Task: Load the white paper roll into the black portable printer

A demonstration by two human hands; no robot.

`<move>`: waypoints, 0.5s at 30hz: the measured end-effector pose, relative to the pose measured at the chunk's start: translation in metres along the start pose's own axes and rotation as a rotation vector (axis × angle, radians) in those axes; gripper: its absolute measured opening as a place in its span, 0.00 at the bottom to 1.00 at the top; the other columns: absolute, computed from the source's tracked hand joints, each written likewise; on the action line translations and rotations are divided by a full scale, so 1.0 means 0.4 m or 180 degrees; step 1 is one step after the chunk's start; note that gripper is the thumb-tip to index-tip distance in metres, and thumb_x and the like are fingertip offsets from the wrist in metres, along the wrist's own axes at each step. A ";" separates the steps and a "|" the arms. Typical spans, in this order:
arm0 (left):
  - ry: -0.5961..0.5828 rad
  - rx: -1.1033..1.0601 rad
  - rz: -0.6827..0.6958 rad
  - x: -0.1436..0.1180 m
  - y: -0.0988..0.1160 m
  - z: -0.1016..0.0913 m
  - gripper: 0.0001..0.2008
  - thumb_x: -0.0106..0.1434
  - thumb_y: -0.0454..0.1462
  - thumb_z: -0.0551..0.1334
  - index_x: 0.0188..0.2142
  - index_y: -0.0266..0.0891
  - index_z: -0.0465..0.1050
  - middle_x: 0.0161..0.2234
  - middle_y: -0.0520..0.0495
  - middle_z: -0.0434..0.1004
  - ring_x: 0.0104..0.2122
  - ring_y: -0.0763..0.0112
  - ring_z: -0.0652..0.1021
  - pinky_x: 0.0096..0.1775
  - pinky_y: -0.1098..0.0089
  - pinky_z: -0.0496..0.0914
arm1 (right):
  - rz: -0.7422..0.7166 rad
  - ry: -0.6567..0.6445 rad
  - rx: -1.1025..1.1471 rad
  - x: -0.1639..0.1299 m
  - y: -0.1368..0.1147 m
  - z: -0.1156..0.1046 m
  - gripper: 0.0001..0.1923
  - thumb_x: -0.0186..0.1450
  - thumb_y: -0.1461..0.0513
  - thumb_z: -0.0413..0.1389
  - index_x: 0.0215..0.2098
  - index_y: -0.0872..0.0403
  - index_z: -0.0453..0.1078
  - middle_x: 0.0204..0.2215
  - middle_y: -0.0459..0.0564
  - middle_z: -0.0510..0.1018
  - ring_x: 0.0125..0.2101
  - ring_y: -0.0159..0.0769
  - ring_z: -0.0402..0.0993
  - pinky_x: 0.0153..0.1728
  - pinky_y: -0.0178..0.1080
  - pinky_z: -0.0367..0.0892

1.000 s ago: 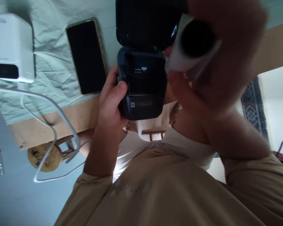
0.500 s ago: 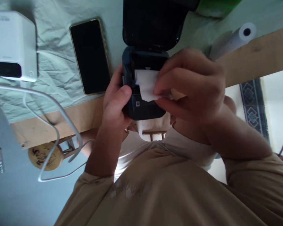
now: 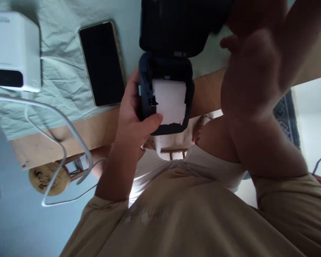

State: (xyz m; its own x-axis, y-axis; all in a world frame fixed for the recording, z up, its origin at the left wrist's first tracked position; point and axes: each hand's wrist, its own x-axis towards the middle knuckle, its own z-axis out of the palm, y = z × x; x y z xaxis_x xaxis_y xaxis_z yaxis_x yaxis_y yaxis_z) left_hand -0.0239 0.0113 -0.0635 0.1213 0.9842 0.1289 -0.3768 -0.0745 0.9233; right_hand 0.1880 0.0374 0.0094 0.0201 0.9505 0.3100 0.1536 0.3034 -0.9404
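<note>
While left hand [image 3: 135, 121] clamps the printer [image 3: 164, 94] body, thumb pinning paper [image 3: 170, 101] tail flat over the tabletop [image 3: 91, 134] edge, right hand [image 3: 250, 71] is raised w/ fingers spread, touching lid [image 3: 176, 26] – grip unclear, blurred.

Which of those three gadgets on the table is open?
The dark printer gripped by the left hand: its lid is flipped up and white paper shows inside. The phone lies flat, and the white box is closed.

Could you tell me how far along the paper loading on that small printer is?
Done: a white paper roll with a torn edge sits in the small black printer. In hand: the left hand grips the printer body; the right hand is raised near the hinged lid. Left: the lid stands open.
</note>
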 end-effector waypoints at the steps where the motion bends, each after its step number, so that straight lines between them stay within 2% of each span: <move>1: 0.0045 0.0011 0.0043 -0.001 -0.001 0.001 0.46 0.44 0.42 0.78 0.64 0.53 0.70 0.55 0.49 0.80 0.43 0.66 0.79 0.40 0.68 0.75 | -0.0320 0.0275 -0.0081 0.003 0.000 0.003 0.22 0.66 0.50 0.52 0.57 0.38 0.69 0.63 0.40 0.70 0.61 0.41 0.76 0.50 0.41 0.77; 2: 0.0083 0.0040 0.0049 -0.002 0.001 0.004 0.45 0.45 0.42 0.78 0.64 0.53 0.71 0.55 0.49 0.80 0.45 0.65 0.80 0.42 0.67 0.76 | -0.0558 0.0440 -0.0206 0.005 0.000 0.006 0.19 0.67 0.52 0.52 0.54 0.42 0.71 0.57 0.44 0.75 0.53 0.39 0.80 0.50 0.41 0.79; 3: 0.0123 0.0076 0.0026 -0.004 0.005 0.007 0.44 0.47 0.42 0.78 0.64 0.52 0.71 0.56 0.49 0.80 0.48 0.63 0.80 0.45 0.66 0.77 | -0.0626 0.0455 -0.0256 0.004 0.001 0.008 0.16 0.68 0.55 0.51 0.53 0.45 0.71 0.53 0.46 0.77 0.49 0.37 0.81 0.51 0.41 0.79; 5: 0.0138 0.0122 -0.0002 -0.007 0.014 0.014 0.42 0.47 0.41 0.78 0.63 0.51 0.72 0.57 0.48 0.79 0.55 0.58 0.80 0.52 0.63 0.78 | -0.0484 0.0051 -0.0241 0.000 0.002 0.010 0.15 0.70 0.58 0.51 0.54 0.49 0.68 0.54 0.47 0.77 0.52 0.34 0.80 0.54 0.39 0.79; 7: 0.0077 0.0100 0.0042 -0.007 0.019 0.017 0.41 0.47 0.40 0.79 0.61 0.51 0.73 0.59 0.48 0.79 0.57 0.57 0.79 0.53 0.63 0.78 | -0.0321 -0.0333 -0.0136 -0.007 0.006 0.009 0.15 0.71 0.58 0.53 0.55 0.52 0.67 0.56 0.47 0.77 0.56 0.33 0.78 0.55 0.38 0.77; 9: 0.0050 0.0056 0.0110 -0.005 0.021 0.019 0.40 0.48 0.43 0.79 0.61 0.52 0.74 0.58 0.48 0.80 0.56 0.58 0.81 0.51 0.65 0.79 | -0.0173 -0.0694 -0.0066 -0.011 0.011 0.009 0.18 0.71 0.55 0.56 0.56 0.52 0.67 0.58 0.48 0.76 0.59 0.34 0.76 0.57 0.39 0.75; 12: 0.0087 -0.0050 0.0099 -0.009 0.029 0.027 0.36 0.49 0.49 0.78 0.59 0.53 0.76 0.55 0.49 0.81 0.54 0.59 0.82 0.52 0.63 0.79 | -0.0140 -0.1248 -0.0046 -0.012 0.020 0.010 0.28 0.68 0.48 0.60 0.60 0.53 0.64 0.60 0.52 0.75 0.60 0.37 0.74 0.63 0.42 0.72; 15: 0.0291 -0.0124 -0.0162 -0.018 0.043 0.043 0.23 0.59 0.48 0.73 0.53 0.50 0.79 0.47 0.49 0.83 0.45 0.63 0.83 0.47 0.62 0.80 | -0.0284 -0.1554 -0.0079 -0.007 0.029 0.015 0.33 0.66 0.45 0.61 0.62 0.53 0.61 0.61 0.52 0.74 0.60 0.37 0.73 0.64 0.41 0.71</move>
State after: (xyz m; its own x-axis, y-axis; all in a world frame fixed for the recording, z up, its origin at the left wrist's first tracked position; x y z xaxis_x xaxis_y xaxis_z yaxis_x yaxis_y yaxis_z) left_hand -0.0155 0.0000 -0.0424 0.0575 0.9972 0.0468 -0.4080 -0.0193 0.9128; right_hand 0.1838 0.0386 -0.0033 -0.4584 0.8429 0.2819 0.1573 0.3891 -0.9077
